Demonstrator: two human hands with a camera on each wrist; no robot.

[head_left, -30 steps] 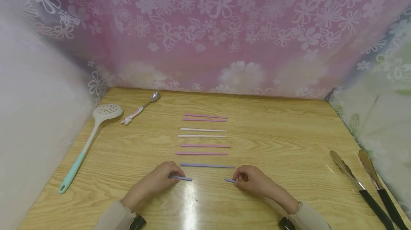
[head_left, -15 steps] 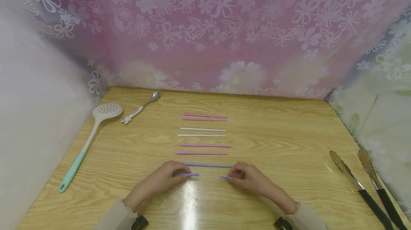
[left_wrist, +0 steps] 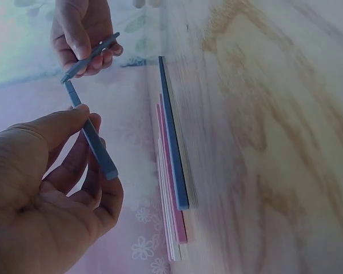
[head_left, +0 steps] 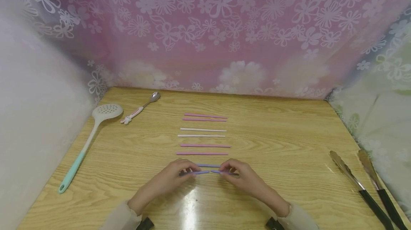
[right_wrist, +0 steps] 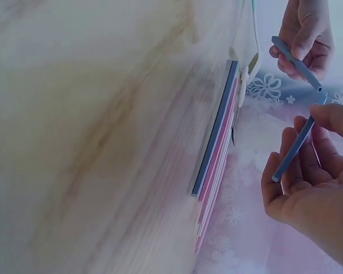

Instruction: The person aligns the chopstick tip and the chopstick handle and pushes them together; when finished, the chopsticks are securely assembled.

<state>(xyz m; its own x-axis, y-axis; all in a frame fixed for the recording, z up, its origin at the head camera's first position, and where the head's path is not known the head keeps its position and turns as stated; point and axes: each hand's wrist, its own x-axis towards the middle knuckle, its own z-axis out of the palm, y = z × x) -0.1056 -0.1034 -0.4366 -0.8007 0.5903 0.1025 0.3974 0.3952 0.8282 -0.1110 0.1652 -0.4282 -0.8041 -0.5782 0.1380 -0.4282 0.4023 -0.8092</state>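
Observation:
Between thumb and fingers, my left hand [head_left: 176,173] pinches one blue chopstick half [left_wrist: 96,141], its thick square end toward the palm. My right hand [head_left: 240,175] pinches another blue chopstick half [right_wrist: 291,154]. The inner ends of both pieces face each other almost touching, the two set at an angle in the wrist views. A small joint is visible at the tip of the right piece. Just behind the hands lies a whole blue chopstick [head_left: 208,165] on the table, its ends hidden by my fingers in the head view.
Beyond it lie pink chopsticks [head_left: 202,153], white chopsticks [head_left: 201,136] and further pink chopsticks [head_left: 204,119] in rows. At left are a slotted skimmer [head_left: 86,141] and a rabbit-handled spoon [head_left: 138,111]. Metal tongs [head_left: 363,189] lie at right. Flowered cloth [head_left: 205,37] hangs behind the wooden table [head_left: 273,133].
Both hands have moved inward and slightly away from me, bringing the two blue halves from well apart to nearly end to end. The chopsticks on the table have not moved.

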